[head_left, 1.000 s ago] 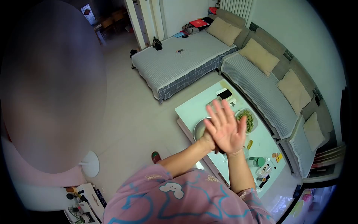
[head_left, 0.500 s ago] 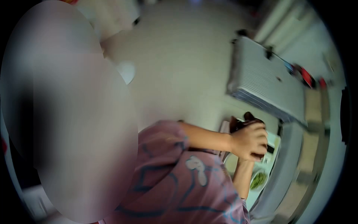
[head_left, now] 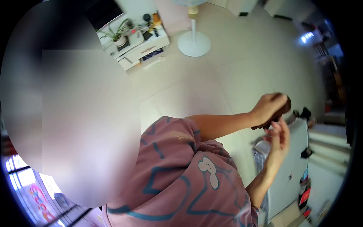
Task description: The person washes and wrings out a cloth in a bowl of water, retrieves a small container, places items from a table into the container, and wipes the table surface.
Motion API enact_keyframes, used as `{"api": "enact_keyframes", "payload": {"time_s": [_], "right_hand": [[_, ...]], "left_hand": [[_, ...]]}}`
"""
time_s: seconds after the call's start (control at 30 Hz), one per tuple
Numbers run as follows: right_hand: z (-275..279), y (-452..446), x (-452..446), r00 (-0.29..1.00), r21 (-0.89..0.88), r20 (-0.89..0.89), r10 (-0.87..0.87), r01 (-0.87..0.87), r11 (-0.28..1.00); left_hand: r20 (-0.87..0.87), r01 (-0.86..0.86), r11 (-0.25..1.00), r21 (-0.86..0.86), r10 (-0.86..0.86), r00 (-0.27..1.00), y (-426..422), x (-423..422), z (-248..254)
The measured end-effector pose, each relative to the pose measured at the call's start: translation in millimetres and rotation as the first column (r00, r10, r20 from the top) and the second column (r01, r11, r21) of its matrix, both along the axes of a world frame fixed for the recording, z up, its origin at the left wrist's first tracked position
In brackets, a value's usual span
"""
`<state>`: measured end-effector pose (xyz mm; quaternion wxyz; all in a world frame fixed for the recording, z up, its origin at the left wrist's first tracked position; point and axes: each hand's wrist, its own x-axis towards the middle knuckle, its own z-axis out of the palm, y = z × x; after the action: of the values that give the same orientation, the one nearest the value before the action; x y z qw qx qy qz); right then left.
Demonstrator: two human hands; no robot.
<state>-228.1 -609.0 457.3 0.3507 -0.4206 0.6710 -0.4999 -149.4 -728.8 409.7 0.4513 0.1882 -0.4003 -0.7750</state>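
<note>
My left hand (head_left: 267,108), the upper one in the view, is closed around a dark brown, glossy object (head_left: 287,106). The palm and fingers cover most of it, and its kind cannot be made out. Brown parts stick out on both sides of the grip. Just below is my right hand (head_left: 279,138), slightly blurred, its fingers apart and somewhat bent. The fingertips come close to the object's underside; whether they touch it is unclear. Both arms reach out from a mauve shirt (head_left: 177,178) with blue lines and a white cartoon figure.
Beyond the arms stretches a pale tiled floor (head_left: 181,87). A white round-based stand (head_left: 194,43) is near a low white cabinet (head_left: 149,49) bearing a potted plant (head_left: 119,38). At lower right is a grey-covered surface (head_left: 291,166) with red items (head_left: 304,197) beside it. A large blur hides the left side.
The view has swung; a bowl of greens below the hands has left it. My hands were together at the brown object; now the right one is lower, its fingers spread, while the left keeps hold.
</note>
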Motion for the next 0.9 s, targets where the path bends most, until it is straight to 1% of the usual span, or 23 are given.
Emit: {"api": "enact_keyframes", "payload": {"time_s": [0.03,0.07,0.1,0.17,0.2,0.23,0.27,0.3,0.37,0.43,0.47,0.53,0.57,0.6,0.63,0.67,0.7,0.73,0.77,0.8,0.83,0.87,0.9], "right_hand": [[0.5,-10.3,-10.8,0.991,-0.160,-0.134,-0.030,0.008,0.987],[3.9,-22.1,-11.0,0.936,-0.358,-0.290,-0.198,0.086,0.930],[1.9,-45.5,-17.4,0.888,-0.607,-0.312,-0.336,0.085,0.790],[3.2,-93.3,-32.5,0.923,-0.765,-0.305,-0.233,-0.092,0.638],[12.7,-111.0,-21.7,0.935,-0.697,-0.309,-0.173,-0.099,0.710],[22.0,-125.7,-14.4,0.943,-0.630,-0.311,-0.117,-0.112,0.769],[9.9,-136.6,-19.0,0.962,-0.671,-0.271,-0.041,-0.158,0.725],[-5.5,-145.7,-34.6,0.923,-0.676,-0.379,0.066,-0.325,0.661],[4.3,-152.0,-41.5,0.687,-0.546,-0.702,0.190,-0.690,0.475],[10.3,-152.8,-35.2,0.681,-0.546,-0.680,0.272,-0.718,0.432],[12.2,-155.3,-34.6,0.668,-0.545,-0.666,0.332,-0.740,0.395],[-3.9,-158.1,-46.2,0.617,-0.537,-0.672,0.410,-0.787,0.304],[-16.5,-157.0,-54.1,0.561,-0.520,-0.680,0.472,-0.823,0.230],[-30.9,-157.1,-65.0,0.502,-0.462,-0.706,0.500,-0.861,0.213],[-49.1,-156.5,-72.7,0.544,-0.520,-0.604,0.582,-0.823,0.230],[-81.2,-160.2,-82.5,0.558,-0.595,-0.311,0.769,-0.745,0.301],[-103.5,-169.1,-90.1,0.488,-0.629,0.017,0.872,-0.673,0.389],[-101.0,-180.8,-93.2,0.468,-0.638,0.016,0.884,-0.676,0.370],[-96.1,-189.0,-94.6,0.507,-0.267,0.213,0.835,-0.792,0.549],[-91.4,-197.4,-95.8,0.585,0.154,0.375,0.720,-0.805,0.573],[-89.7,-204.2,-95.1,0.614,0.312,0.404,0.678,-0.789,0.529],[-92.3,-207.7,-93.9,0.569,0.249,0.357,0.741,-0.822,0.511],[-96.0,-208.9,-91.3,0.517,0.187,0.297,0.803,-0.856,0.482]], "left_hand": [[-0.167,0.056,0.982,0.178,-0.026,0.986,-15.4,8.2,-3.0],[-0.343,0.158,0.917,0.367,-0.024,0.939,-25.0,-3.6,-13.3],[-0.292,0.207,0.898,0.387,-0.093,0.952,-20.0,-1.0,-10.0],[-0.312,0.154,0.957,0.245,-0.072,0.947,5.2,-26.7,-4.7],[-0.177,-0.092,0.985,0.146,0.118,0.977,17.2,-31.8,5.2],[-0.210,-0.120,0.977,0.177,0.157,0.965,14.1,-36.6,11.4],[-0.242,-0.147,0.967,0.207,0.197,0.950,10.7,-41.3,17.6],[-0.246,-0.203,0.971,0.129,0.229,0.942,-0.9,-53.3,1.8],[-0.264,-0.317,0.948,-0.020,0.301,0.916,-24.5,-77.2,-29.2],[-0.217,-0.377,0.907,-0.189,0.336,0.916,-34.5,-59.3,-18.6],[-0.325,-0.246,0.969,-0.011,0.229,0.918,-38.4,-48.0,1.5],[-0.505,0.030,0.957,0.289,0.126,0.854,-49.2,-32.5,25.7],[-0.474,-0.196,0.897,0.395,0.382,0.794,-56.3,-33.3,29.8],[-0.411,-0.260,0.916,0.305,0.373,0.832,-55.6,-20.4,39.3],[-0.343,-0.315,0.926,0.206,0.370,0.864,-53.4,-7.4,47.7],[-0.336,-0.331,0.923,0.197,0.381,0.862,-57.0,-3.7,49.8],[-0.271,-0.424,0.904,0.055,0.422,0.865,-59.0,0.3,51.0],[-0.210,-0.499,0.862,-0.091,0.473,0.856,-58.0,2.0,50.8],[-0.207,-0.516,0.851,-0.097,0.490,0.847,-57.0,-2.5,45.1],[0.048,-0.564,0.656,-0.501,0.672,0.739,-57.4,-12.1,34.0],[0.188,-0.385,0.409,-0.827,0.847,0.497,-54.3,-22.8,24.7],[0.280,-0.120,0.372,-0.921,0.843,0.459,-43.7,-39.3,14.8],[0.360,0.158,0.324,-0.933,0.847,0.391,-34.1,-51.6,7.8]]}}
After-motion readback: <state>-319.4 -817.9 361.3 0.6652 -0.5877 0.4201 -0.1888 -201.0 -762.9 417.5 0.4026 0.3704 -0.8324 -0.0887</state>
